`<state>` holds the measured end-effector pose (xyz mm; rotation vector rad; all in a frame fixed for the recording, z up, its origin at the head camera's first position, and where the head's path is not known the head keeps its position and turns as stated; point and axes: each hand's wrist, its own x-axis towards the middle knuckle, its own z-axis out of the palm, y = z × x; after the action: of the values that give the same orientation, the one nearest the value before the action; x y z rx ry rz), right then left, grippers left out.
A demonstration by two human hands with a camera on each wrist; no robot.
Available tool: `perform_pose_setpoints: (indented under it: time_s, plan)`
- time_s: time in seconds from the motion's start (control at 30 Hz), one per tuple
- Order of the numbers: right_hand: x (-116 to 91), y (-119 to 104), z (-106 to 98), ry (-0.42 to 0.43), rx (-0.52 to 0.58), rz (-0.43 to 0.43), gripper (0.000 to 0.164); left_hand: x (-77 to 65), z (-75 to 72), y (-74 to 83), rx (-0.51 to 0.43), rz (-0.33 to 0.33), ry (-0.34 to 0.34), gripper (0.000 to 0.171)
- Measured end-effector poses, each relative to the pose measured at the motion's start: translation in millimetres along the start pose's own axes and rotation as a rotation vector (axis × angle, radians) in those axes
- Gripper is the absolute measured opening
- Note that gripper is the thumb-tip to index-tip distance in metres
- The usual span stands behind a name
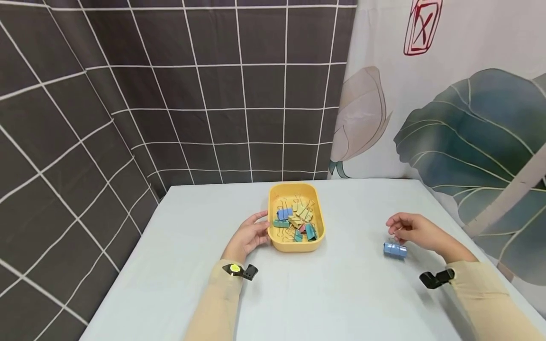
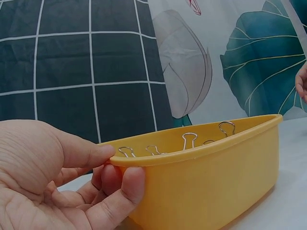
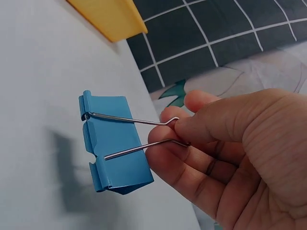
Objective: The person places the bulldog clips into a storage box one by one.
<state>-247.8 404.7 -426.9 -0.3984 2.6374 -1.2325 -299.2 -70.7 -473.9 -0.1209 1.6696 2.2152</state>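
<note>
A yellow plastic box stands on the white table, with several binder clips in blue, teal, yellow and pink lying inside. My left hand pinches the box's left rim, thumb on top and fingers against the outer wall, as the left wrist view shows. Well to the right of the box, my right hand holds a blue binder clip by its wire handle. In the right wrist view the clip hangs just above the table, its handle between thumb and fingers.
The white table reaches back to a dark gridded curtain and a pale curtain with leaf prints. More gridded cloth hangs along the left side. Black wrist straps sit over both sleeves.
</note>
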Motion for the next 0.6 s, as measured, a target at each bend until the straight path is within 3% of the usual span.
perform_pose_setpoints:
  time_s: [0.6]
  plan:
    - [62, -42, -2, 0.01, 0.005, -0.004, 0.026, 1.2, -0.7, -5.1, -0.012, 0.03, -0.009, 0.05]
